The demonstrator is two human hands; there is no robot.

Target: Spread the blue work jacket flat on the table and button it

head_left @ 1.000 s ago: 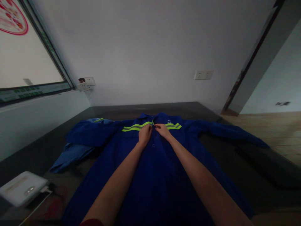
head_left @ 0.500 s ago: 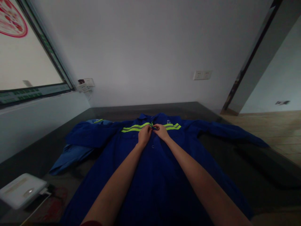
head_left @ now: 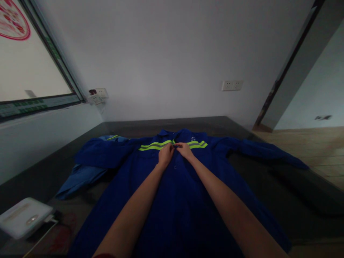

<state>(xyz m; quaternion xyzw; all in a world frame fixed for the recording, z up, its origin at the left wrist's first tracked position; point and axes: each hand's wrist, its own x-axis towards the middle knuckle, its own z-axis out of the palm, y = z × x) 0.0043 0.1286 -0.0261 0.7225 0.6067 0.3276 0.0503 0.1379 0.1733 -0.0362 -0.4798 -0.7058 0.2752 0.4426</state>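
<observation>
A dark blue work jacket [head_left: 163, 186] lies spread front side up, its collar at the far end and its sleeves out to both sides. A yellow-green and grey reflective band [head_left: 153, 146] crosses its chest. At the middle of that band, my left hand [head_left: 166, 154] pinches the front edge of the jacket. My right hand [head_left: 185, 150] meets it there, fingertips closed on the same opening. What lies between the fingertips is too small to make out. Below the hands, a small round fastener shows on the front.
A lighter blue garment [head_left: 80, 181] lies partly under the left sleeve. On the dark table [head_left: 215, 123] a white box [head_left: 27, 216] with a cable stands at the near left. A flat black object [head_left: 303, 190] lies to the right. Wall sockets [head_left: 232, 85] are behind.
Both hands stay at the same spot on the jacket front, with only a very slight shift of the fingers. The view has moved a little.
</observation>
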